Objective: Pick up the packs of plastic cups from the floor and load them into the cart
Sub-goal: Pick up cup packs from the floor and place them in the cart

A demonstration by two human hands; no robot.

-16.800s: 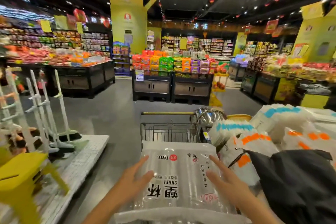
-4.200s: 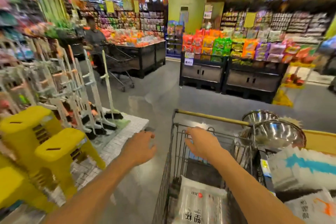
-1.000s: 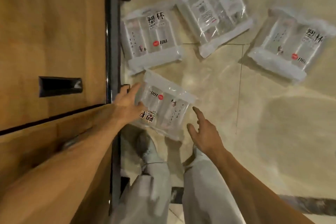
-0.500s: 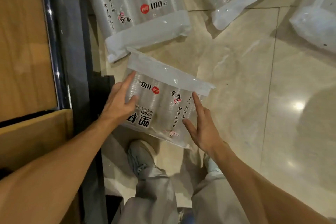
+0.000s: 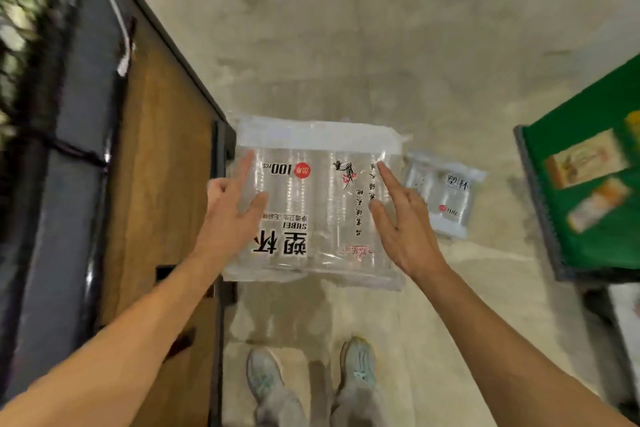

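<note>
A clear pack of plastic cups (image 5: 311,204), printed with black characters and a red "100" dot, is held flat in the air in front of me, above the floor. My left hand (image 5: 228,215) presses its left edge and my right hand (image 5: 401,222) presses its right edge, fingers stretched along the sides. A second pack of cups (image 5: 443,194) lies on the beige floor just right of the held one. The cart is out of view.
A wooden display cabinet with a dark metal edge (image 5: 162,184) runs along my left. A green mat with printed pictures (image 5: 595,191) lies on the right. My two shoes (image 5: 311,378) stand on the tiled floor below the pack.
The pack has come up off the floor between both hands. My view has lifted, so the other packs have dropped out of sight except one at the right.
</note>
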